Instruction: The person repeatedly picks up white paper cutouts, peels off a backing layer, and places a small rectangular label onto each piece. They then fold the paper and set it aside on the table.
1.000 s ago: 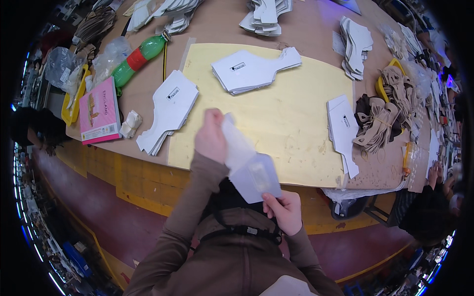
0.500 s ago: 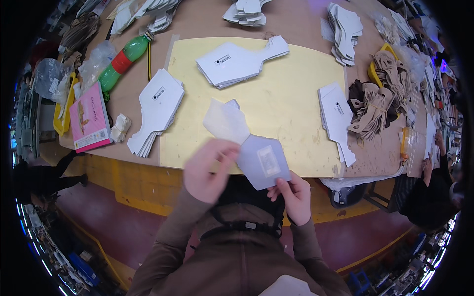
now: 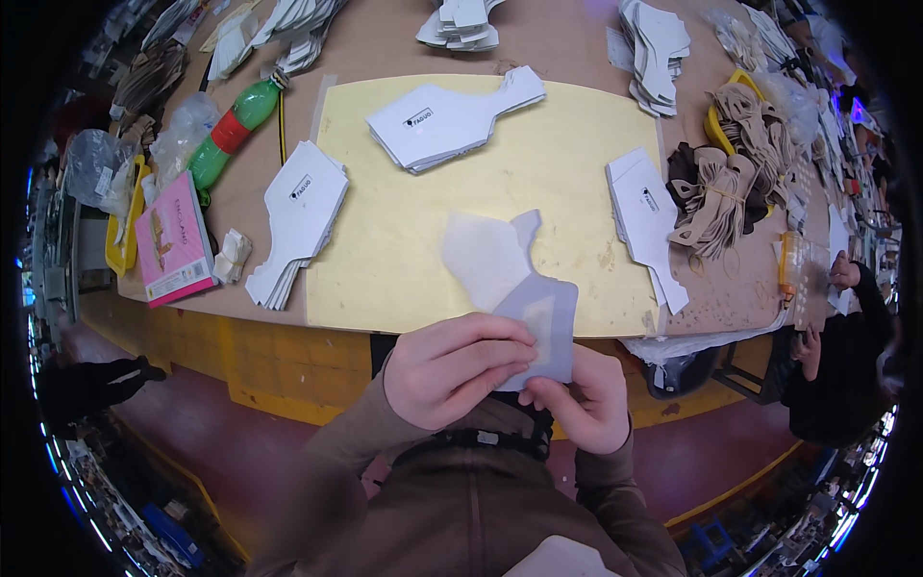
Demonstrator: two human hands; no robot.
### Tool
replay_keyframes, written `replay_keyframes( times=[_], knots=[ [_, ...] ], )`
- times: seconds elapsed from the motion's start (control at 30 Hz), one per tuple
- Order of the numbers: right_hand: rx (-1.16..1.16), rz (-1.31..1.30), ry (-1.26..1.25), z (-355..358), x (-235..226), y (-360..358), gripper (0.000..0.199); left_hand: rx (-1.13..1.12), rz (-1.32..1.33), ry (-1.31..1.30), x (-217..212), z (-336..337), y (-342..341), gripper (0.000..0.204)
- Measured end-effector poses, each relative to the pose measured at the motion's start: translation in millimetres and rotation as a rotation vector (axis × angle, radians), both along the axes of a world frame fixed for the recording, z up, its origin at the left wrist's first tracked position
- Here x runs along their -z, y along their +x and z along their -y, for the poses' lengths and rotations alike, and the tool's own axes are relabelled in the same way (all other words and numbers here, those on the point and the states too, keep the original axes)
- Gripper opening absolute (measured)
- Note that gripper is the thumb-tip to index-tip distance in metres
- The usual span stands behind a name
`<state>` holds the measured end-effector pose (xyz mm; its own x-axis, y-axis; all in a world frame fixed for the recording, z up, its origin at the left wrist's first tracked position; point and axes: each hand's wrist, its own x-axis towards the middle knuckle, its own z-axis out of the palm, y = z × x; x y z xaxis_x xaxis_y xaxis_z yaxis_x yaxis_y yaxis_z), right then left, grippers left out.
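In front of me I hold a flat grey cut-out piece, low over the table's near edge. A pale rectangular patch shows on it, partly hidden by my fingers. Over its far part lies a thin cream sheet, with a narrow grey tip sticking out beyond. My left hand is closed, its fingers pressed together over the patch; its thumb is hidden. My right hand pinches the piece's near right edge with thumb and fingers.
Stacks of white cut pieces lie left, far and right around the yellow sheet. Further left are a green bottle and a pink book. Tied beige strips lie right. Another person's hand shows beyond.
My left hand has moved right and settled on the piece over the patch. The piece has turned, its far part swinging to the right. My right hand has shifted slightly right.
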<state>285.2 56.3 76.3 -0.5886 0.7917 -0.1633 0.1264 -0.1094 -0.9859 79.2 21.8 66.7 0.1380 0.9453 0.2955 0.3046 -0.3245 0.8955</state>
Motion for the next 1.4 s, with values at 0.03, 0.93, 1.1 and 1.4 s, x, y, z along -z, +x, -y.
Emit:
replay_keyframes(
  times=[0.03, 0.93, 1.1, 1.4],
  knots=[
    [-0.021, 0.035, 0.051, -1, -1, -2, 0.015, 0.001, -0.035, 0.019, -1, 0, -1, 0.021],
    [-0.058, 0.251, 0.453, 4, 10, -24, 0.009, -0.001, -0.518, 0.297, -1, -12, -10, 0.023],
    [-0.019, 0.129, 0.204, 4, 9, -25, 0.01, -0.075, -0.13, -0.031, 13, -7, -9, 0.018],
    [-0.01, 0.181, 0.263, 4, 19, -25, 0.014, -0.098, 0.125, -0.201, 23, 4, -8, 0.014]
  ],
)
